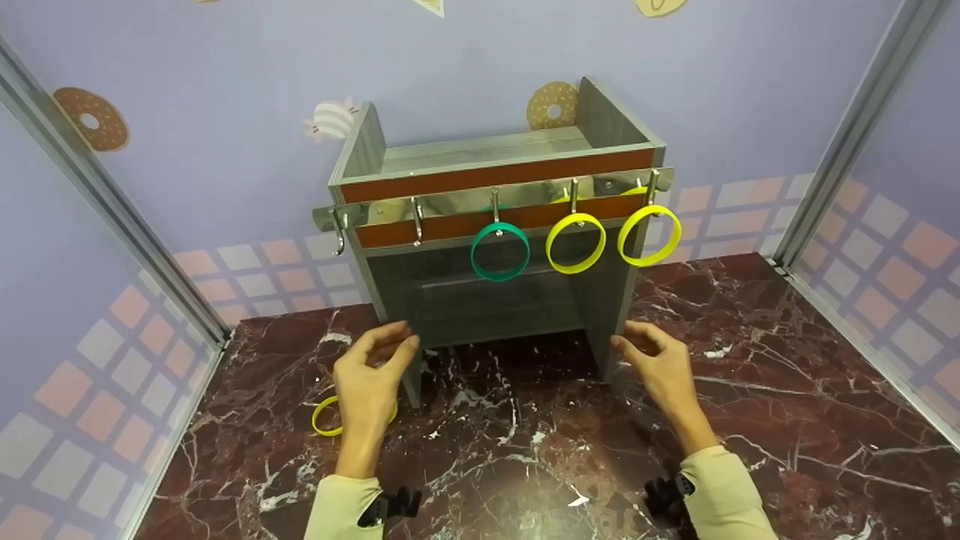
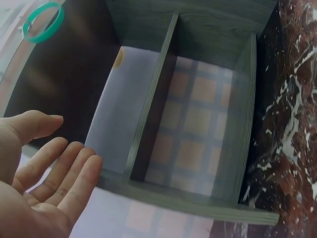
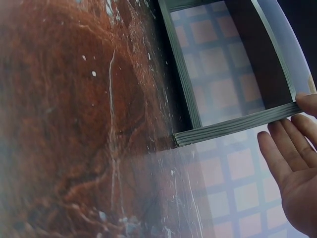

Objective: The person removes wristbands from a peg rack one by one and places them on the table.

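Note:
A grey wooden shelf rack (image 1: 491,300) stands in the middle, with a metal hook rail (image 1: 532,196) across its upper front. From the hooks hang a green ring (image 1: 500,252), a yellow ring (image 1: 575,244) and, rightmost, another yellow ring (image 1: 649,236). My left hand (image 1: 371,375) is at the rack's left side panel, thumb and fingers apart in the left wrist view; contact is unclear. At the opposite panel, my right hand (image 1: 664,367) holds the front edge, its thumb (image 3: 307,103) on one side and fingers on the other. One yellow ring (image 1: 326,417) lies on the table, partly behind my left hand.
The two leftmost hooks, including the end hook (image 1: 339,232), carry no ring. Dark red marbled tabletop (image 1: 525,480) spreads beneath the rack. A purple patterned wall (image 1: 465,67) rises behind, with side walls meeting it at metal posts.

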A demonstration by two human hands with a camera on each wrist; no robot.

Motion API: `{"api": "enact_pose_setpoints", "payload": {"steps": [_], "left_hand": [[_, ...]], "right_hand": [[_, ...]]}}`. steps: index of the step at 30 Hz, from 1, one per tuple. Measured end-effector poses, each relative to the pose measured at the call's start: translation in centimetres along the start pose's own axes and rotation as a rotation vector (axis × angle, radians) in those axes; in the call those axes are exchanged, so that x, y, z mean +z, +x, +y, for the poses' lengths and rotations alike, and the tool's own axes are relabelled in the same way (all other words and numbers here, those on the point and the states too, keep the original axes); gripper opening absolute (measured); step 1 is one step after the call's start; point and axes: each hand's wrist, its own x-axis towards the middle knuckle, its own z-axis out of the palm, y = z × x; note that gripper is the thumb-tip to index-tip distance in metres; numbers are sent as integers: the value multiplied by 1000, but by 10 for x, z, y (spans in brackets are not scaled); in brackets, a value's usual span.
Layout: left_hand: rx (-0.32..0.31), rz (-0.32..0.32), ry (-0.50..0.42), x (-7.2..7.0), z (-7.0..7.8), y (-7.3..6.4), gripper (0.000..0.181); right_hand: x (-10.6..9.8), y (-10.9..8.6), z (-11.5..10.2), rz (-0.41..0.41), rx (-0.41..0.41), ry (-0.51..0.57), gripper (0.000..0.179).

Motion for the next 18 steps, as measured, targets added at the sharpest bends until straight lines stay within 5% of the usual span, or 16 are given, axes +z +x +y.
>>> {"api": "enact_pose_setpoints", "payload": {"steps": [18], "left_hand": [[77,-140,-55,36,26,16,25]], "right_hand": [[2,0,0,7,26,6,28]]}}
